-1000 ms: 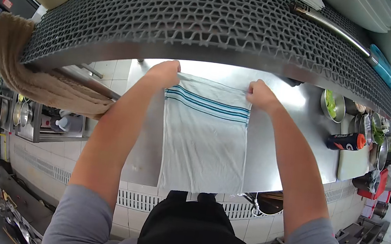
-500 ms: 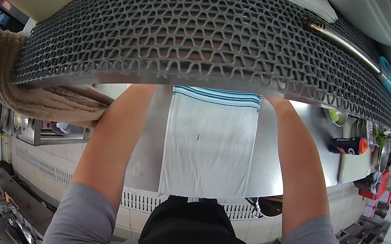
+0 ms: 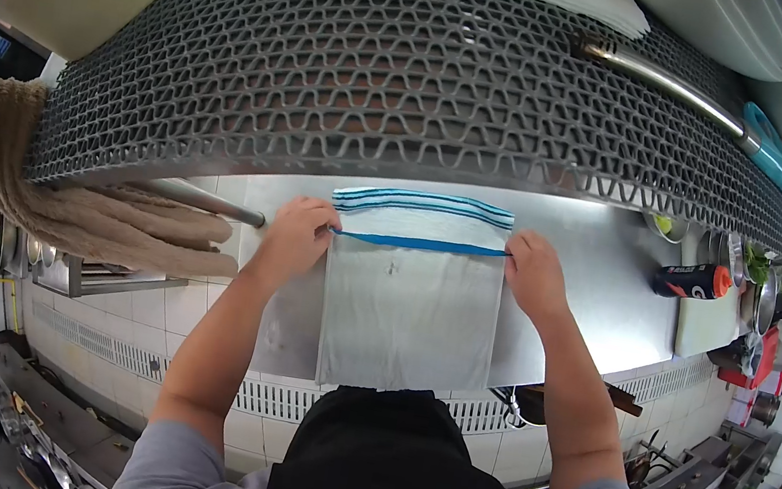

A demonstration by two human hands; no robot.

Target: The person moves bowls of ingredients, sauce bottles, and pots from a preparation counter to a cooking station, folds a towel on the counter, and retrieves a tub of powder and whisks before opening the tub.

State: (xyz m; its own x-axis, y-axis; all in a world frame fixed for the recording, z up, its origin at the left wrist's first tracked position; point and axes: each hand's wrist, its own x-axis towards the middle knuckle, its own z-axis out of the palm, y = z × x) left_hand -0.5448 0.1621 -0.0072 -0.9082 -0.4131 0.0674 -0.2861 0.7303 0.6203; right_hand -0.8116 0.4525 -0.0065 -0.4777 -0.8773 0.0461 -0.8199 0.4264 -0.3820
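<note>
A white towel (image 3: 408, 318) with blue stripes lies lengthwise on the steel counter (image 3: 599, 276). Its far end is lifted and folded back toward me, so a blue edge runs straight across between my hands. At the left corner of that edge, my left hand (image 3: 299, 236) pinches the cloth. My right hand (image 3: 537, 271) has the opposite corner between thumb and fingers. The near half of the towel lies flat, with a small dark mark near its middle, and reaches the counter edge by my apron (image 3: 396, 448).
Overhead, a shelf with a grey mesh mat (image 3: 367, 69) juts over the counter's back. It holds white plates (image 3: 727, 27) and a blue-handled utensil (image 3: 772, 165). A brown towel (image 3: 131, 226) hangs at left. A dark bottle with orange cap (image 3: 694, 281) lies at right near a white board (image 3: 705, 327).
Both hands have come out from under the shelf toward me, drawing the towel's far edge back over itself. Earlier the hands were hidden and the striped end reached under the shelf.
</note>
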